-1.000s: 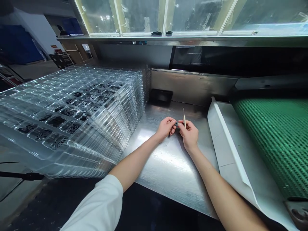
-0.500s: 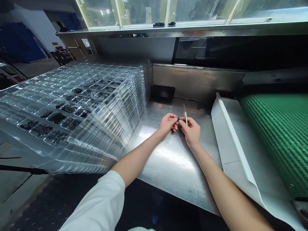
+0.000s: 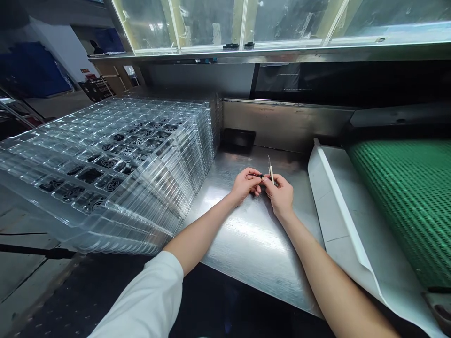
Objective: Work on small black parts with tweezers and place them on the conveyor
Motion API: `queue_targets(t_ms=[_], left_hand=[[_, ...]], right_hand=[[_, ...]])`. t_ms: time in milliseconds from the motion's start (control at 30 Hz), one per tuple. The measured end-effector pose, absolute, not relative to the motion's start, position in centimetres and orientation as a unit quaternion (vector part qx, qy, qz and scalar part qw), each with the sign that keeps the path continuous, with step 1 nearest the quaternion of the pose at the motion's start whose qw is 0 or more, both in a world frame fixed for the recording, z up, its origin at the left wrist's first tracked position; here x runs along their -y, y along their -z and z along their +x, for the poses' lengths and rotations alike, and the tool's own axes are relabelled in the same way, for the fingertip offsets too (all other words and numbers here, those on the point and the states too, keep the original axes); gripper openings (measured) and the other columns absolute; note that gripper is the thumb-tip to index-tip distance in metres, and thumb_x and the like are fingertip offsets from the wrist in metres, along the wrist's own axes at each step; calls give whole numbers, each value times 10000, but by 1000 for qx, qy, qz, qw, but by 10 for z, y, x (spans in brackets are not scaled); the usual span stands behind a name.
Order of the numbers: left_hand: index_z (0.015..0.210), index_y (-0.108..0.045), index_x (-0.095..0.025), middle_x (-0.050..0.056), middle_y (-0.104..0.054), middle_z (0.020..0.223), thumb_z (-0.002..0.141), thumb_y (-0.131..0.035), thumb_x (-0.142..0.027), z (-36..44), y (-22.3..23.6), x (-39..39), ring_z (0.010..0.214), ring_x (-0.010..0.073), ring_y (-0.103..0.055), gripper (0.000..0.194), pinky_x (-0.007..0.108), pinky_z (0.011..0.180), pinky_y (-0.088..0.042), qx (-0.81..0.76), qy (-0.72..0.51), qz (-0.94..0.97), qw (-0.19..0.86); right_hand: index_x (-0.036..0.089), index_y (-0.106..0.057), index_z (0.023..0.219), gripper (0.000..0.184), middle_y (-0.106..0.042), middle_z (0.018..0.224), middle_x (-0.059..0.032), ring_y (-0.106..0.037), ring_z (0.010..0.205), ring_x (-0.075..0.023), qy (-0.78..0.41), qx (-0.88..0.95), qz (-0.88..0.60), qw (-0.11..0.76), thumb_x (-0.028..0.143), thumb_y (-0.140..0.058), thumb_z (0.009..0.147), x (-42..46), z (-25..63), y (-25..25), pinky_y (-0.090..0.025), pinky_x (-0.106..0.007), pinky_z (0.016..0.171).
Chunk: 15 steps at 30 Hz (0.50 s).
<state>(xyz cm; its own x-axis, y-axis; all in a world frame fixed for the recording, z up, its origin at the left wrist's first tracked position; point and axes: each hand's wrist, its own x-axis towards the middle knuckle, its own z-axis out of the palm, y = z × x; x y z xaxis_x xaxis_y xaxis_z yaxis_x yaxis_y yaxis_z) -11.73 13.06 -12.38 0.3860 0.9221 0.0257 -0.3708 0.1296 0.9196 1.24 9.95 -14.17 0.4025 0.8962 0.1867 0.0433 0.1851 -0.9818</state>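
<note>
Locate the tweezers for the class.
In the head view, the tweezers point up from the right hand, just beside the left hand, above the steel counter.

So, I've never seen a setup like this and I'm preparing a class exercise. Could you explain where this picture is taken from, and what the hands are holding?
This view comes from a camera worn on a person's head, looking down at their bare hands. The left hand pinches a small dark part. The right hand holds slim pale tweezers upright. Below them is a brushed stainless-steel table. Beside it are stacked clear plastic trays holding dark round parts, and to the right runs a green ribbed conveyor belt.
</note>
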Motion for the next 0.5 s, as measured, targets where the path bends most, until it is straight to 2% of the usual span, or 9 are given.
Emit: queue_targets(t_ms=[200, 333, 500], left_hand=[[1016, -566, -158, 21, -713, 754, 711, -660, -183, -117, 123, -131, 466, 107, -583, 320, 214, 448, -435, -306, -434, 475, 702], [992, -590, -149, 3, -680, 690, 712, -578, -149, -117, 120, -134, 418, 85, -509, 280, 195, 393, -335, -318, -432, 460, 707], [956, -608, -154, -11, -615, 634, 851, -563, -246, -119, 117, -135, 388, 70, -452, 147, 194, 377, -231, -318, -425, 449, 718]], right_hand=[[199, -668, 924, 453, -611, 741, -11, -419, 529, -115, -347, 419, -528, 652, 588, -777, 718, -100, 11, 140, -310, -249, 463], [199, -662, 930, 416, -557, 711, 15, -391, 507, -106, -336, 428, -508, 668, 560, -761, 747, -101, 11, 141, -301, -250, 447], [194, -687, 949, 389, -573, 707, 13, -418, 524, -114, -314, 460, -520, 648, 546, -735, 790, -99, 11, 143, -326, -252, 468]])
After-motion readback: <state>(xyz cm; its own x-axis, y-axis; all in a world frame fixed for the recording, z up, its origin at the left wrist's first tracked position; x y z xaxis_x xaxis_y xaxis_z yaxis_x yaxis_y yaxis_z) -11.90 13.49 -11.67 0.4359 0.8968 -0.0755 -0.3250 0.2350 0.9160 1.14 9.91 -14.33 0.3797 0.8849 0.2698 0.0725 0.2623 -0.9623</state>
